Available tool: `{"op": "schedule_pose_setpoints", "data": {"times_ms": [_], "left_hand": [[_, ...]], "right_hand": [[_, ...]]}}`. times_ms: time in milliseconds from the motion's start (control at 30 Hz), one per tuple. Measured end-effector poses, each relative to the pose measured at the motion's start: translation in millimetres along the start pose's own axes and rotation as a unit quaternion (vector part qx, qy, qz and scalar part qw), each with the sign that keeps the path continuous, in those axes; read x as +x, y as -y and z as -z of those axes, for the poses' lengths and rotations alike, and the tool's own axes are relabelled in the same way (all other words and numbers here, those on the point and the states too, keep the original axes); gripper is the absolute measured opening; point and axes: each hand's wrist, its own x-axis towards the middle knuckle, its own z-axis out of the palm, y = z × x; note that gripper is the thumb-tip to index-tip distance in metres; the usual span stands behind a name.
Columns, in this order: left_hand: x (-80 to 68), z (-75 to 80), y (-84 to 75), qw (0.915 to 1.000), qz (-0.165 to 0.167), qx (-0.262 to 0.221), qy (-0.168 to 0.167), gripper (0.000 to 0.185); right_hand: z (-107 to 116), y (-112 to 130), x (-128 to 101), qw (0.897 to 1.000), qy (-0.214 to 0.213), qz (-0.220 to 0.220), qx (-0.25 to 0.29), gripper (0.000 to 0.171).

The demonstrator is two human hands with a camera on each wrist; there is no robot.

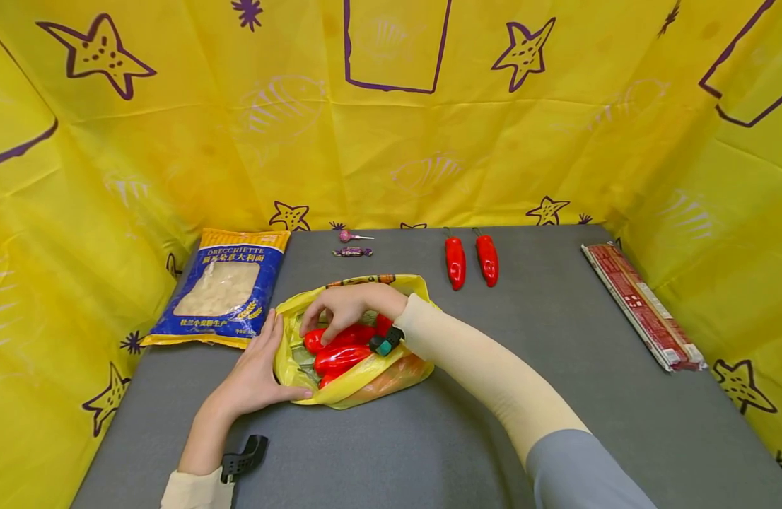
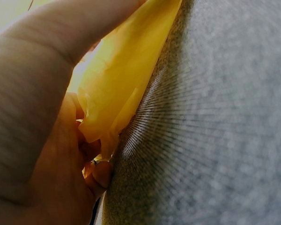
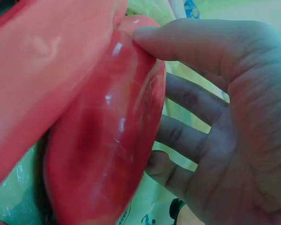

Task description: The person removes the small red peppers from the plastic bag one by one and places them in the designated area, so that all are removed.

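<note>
A yellow plastic bag lies with its mouth open on the grey table, several red chili peppers inside. My left hand holds the bag's left side, thumb along the near rim; in the left wrist view its curled fingers are at the yellow plastic. Reaching into the bag, my right hand grips one red chili pepper, thumb at its upper end and fingers along its side. Another pepper lies against it in the right wrist view. The bag's bottom is hidden.
Left of the bag is a blue and yellow pasta pack. Behind it lie a lollipop and a purple wrapped candy. Two chili peppers rest back right; a long red packet lies far right. Yellow cloth walls enclose the table.
</note>
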Motion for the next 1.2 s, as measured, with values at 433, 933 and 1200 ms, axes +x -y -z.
{"op": "schedule_pose_setpoints", "data": {"times_ms": [433, 933, 1200], "left_hand": [[-0.4, 0.2, -0.2, 1.0, 0.0, -0.001, 0.003, 0.149], [-0.4, -0.1, 0.5, 1.0, -0.002, -0.003, -0.001, 0.149], [-0.1, -0.5, -0.3, 1.0, -0.003, -0.004, -0.001, 0.148]], "right_hand": [[0, 11, -2, 0.999, -0.001, 0.004, -0.041, 0.039], [3, 16, -9, 0.999, -0.01, -0.013, -0.05, 0.037], [4, 19, -13, 0.998, -0.01, -0.023, -0.056, 0.036]]}}
